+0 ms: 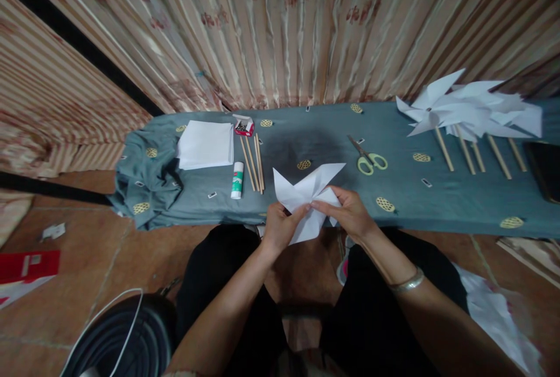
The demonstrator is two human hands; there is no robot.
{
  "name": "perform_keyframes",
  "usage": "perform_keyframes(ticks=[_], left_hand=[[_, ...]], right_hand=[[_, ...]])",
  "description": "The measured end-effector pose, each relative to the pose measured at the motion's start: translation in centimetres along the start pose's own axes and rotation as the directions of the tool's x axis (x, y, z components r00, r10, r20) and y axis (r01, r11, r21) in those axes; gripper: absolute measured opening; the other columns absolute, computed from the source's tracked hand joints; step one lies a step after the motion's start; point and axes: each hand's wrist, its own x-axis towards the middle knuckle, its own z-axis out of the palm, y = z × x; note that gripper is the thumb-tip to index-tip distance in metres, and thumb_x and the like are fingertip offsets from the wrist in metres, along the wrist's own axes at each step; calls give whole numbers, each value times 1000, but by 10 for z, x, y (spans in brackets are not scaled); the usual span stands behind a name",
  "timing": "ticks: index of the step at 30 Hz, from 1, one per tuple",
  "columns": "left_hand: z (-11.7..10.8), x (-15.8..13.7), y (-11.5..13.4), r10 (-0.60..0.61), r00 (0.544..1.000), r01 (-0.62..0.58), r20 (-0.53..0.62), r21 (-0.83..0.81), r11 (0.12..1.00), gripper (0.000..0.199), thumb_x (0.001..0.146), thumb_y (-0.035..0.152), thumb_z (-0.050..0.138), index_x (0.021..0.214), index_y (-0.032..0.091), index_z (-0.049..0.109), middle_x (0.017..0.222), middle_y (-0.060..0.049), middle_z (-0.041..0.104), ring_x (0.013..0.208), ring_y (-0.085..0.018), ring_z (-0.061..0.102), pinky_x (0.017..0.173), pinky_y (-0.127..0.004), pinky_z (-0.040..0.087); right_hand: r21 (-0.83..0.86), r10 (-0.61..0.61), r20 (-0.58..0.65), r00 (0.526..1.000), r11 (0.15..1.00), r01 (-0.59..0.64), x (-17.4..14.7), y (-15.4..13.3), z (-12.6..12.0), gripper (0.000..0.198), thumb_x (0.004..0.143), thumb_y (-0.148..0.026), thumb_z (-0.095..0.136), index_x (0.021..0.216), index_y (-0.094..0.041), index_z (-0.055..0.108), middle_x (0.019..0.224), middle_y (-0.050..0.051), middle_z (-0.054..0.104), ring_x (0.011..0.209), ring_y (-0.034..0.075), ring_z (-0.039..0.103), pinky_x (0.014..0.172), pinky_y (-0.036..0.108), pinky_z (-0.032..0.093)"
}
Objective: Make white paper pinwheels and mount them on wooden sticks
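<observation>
Between both hands, over the table's front edge, is a white paper pinwheel [306,187] with its points folded in towards the middle. My left hand [281,224] grips its lower left side, the thumb pressed near the centre. From the right, my right hand [347,212] pinches it, thumb close to the other thumb at the middle. The fingers behind the paper are hidden. Nearest on the table are green-handled scissors [371,162], lying with blades partly apart, several thin wooden sticks [254,164] and a glue stick [237,181] with a green label.
A stack of white paper [206,145] lies left, beside an open red box [244,125] of small dark pieces. Finished pinwheels on sticks [472,110] overlap at the far right, near a dark flat object [545,170]. A patterned curtain [301,32] hangs behind the cloth-covered table [420,196].
</observation>
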Motion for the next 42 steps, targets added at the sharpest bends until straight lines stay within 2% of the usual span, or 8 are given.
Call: perform_keyframes(ticks=[6, 10, 16, 20, 24, 29, 37, 42], left_hand=[[3, -4, -2, -142, 989, 146, 33, -196, 970, 30, 52, 27, 84, 78, 13, 76, 78, -5, 76, 66, -17, 66, 70, -31, 52], [4, -8, 1, -200, 974, 223, 102, -346, 911, 17, 51, 21, 75, 67, 14, 72, 68, -3, 73, 69, -20, 67, 69, -31, 52], [-4, -18, 12, -189, 964, 256, 189, -451, 855, 29, 56, 31, 64, 75, 12, 74, 87, -11, 76, 92, -29, 69, 80, -38, 54], [-6, -27, 13, -200, 960, 265, 196, -411, 872, 26, 55, 26, 72, 78, 13, 75, 80, -8, 76, 80, -24, 69, 72, -32, 52], [-7, -39, 1, -244, 963, 266, 111, -299, 916, 30, 52, 30, 82, 75, 13, 76, 58, -1, 66, 51, -11, 56, 50, -22, 40], [-8, -46, -24, -278, 958, 284, 62, -275, 918, 41, 59, 48, 80, 81, 12, 77, 41, 7, 44, 39, -4, 31, 42, -19, 21], [-2, -46, -35, -333, 943, 310, 15, -411, 858, 48, 56, 48, 83, 83, 10, 76, 43, 8, 44, 41, -2, 25, 43, -20, 16], [2, -48, -34, -396, 918, 361, 33, -489, 794, 47, 51, 47, 85, 78, 10, 75, 43, 8, 43, 41, -2, 24, 43, -21, 14]], right_hand=[[35, 33, -13, 999, 999, -33, 4, -1, -4, 42, 47, -42, 89, 76, -17, 72, 71, 1, 71, 59, 13, 57, 57, 26, 46], [63, 53, 23, 998, 997, -55, 5, -3, -8, 42, 48, -39, 89, 80, -16, 74, 72, 1, 73, 61, 13, 60, 61, 26, 47], [104, 91, 108, 990, 989, -102, 3, -12, -7, 41, 52, -36, 89, 84, -17, 75, 77, 2, 76, 66, 14, 65, 66, 28, 49], [77, 101, 120, 988, 991, -111, 2, -19, -5, 39, 50, -35, 90, 81, -16, 74, 74, 1, 75, 63, 14, 65, 65, 27, 49], [42, 91, 150, 984, 994, -99, 6, -19, -3, 40, 52, -36, 89, 84, -16, 74, 75, 1, 75, 62, 14, 65, 62, 26, 49], [-61, 141, 163, 977, 989, -132, 16, -15, 0, 41, 49, -38, 89, 79, -16, 74, 74, 2, 75, 60, 14, 64, 59, 26, 49], [-325, 162, 210, 964, 942, -87, 35, -22, 0, 35, 49, -40, 87, 70, -16, 71, 67, -1, 71, 59, 13, 59, 56, 24, 45], [-526, 171, 261, 950, 850, -9, 45, -23, -3, 32, 53, -43, 83, 66, -17, 71, 60, -3, 65, 54, 12, 53, 49, 23, 37]])
